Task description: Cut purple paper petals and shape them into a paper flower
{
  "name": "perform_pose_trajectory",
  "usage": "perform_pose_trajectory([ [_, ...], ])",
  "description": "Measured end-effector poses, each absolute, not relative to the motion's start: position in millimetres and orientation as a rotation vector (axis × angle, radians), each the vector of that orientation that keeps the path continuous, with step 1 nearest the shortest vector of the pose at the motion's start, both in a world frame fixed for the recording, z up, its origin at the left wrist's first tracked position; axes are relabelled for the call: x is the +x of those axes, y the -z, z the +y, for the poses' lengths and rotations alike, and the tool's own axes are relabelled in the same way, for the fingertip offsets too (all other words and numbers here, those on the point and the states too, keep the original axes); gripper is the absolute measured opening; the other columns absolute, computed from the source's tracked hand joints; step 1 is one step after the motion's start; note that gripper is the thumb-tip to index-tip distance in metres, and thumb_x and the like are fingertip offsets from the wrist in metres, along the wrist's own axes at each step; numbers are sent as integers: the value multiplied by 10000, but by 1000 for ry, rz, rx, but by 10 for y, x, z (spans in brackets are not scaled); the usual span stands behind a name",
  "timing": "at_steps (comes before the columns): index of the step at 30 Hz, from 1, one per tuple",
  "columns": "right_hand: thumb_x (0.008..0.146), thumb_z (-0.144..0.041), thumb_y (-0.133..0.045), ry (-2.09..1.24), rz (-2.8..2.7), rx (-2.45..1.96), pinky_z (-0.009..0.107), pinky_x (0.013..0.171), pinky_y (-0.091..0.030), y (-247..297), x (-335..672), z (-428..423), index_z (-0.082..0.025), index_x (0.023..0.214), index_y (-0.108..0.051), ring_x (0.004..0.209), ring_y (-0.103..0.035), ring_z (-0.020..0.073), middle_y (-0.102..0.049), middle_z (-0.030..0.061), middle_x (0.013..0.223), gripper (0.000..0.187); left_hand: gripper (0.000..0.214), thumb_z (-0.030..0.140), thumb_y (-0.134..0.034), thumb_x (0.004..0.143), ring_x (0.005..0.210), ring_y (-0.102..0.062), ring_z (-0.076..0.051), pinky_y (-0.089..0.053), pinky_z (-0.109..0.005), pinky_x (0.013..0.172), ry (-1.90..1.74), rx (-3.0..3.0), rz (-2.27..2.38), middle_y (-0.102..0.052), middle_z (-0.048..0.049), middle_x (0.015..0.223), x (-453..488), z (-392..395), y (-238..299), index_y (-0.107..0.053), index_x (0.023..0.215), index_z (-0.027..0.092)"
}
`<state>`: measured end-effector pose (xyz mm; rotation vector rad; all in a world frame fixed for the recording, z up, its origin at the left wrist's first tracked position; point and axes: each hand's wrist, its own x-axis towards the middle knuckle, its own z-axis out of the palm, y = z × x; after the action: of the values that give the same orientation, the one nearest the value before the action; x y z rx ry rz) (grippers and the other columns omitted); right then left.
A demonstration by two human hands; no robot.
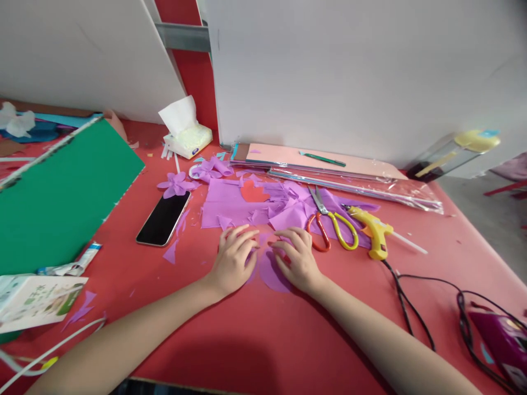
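Both my hands rest on the red table [288, 340] over a small rounded purple paper piece [269, 274]. My left hand [233, 260] lies palm down on its left part, fingers bent and pressing. My right hand [296, 258] presses on its right part, fingers curled onto the paper. Just beyond my fingers lies a spread of purple paper sheets and offcuts [247, 206] with a red scrap [252, 192] on top. Scissors with red and yellow handles [329, 225] lie right of my right hand, beside a yellow glue gun [373, 230].
A black phone [163, 218] and a purple paper flower [176, 184] lie to the left. A green board [61, 192], a tissue pack [187, 137], coloured paper stacks in plastic [329, 170], black cables [432, 307] and a white partition [362, 77] surround the spot.
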<state>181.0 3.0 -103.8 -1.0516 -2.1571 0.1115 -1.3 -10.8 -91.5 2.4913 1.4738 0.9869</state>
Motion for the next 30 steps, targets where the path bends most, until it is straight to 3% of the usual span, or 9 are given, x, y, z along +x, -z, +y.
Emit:
perform_pose_trajectory([
  [12, 734, -129, -550, -299, -2208, -1010, 466, 836, -384, 987, 1814, 54, -194, 756, -599, 996, -444, 261, -570, 84, 1063, 85, 82, 181, -535, 783, 1126, -461, -257, -291, -494, 962, -819, 2545, 1375, -629, -53, 1069, -36, -132, 974, -616, 789, 184],
  [20, 759, -87, -535, -584, -2052, -919, 413, 838, -441, 940, 1751, 34, -204, 792, -628, 979, -484, 211, -598, 72, 984, 153, 103, 189, -519, 813, 1071, -509, -226, -314, -459, 941, -948, 2471, 1337, -663, -36, 997, -9, -165, 946, -613, 856, 185],
  [30, 746, -83, -569, -657, -2044, -949, 414, 837, -454, 949, 1764, 43, -197, 770, -657, 965, -492, 212, -610, 68, 957, 146, 79, 166, -540, 802, 1035, -533, -209, -312, -447, 934, -1038, 2451, 1378, -679, -10, 953, 6, -164, 948, -612, 821, 191],
])
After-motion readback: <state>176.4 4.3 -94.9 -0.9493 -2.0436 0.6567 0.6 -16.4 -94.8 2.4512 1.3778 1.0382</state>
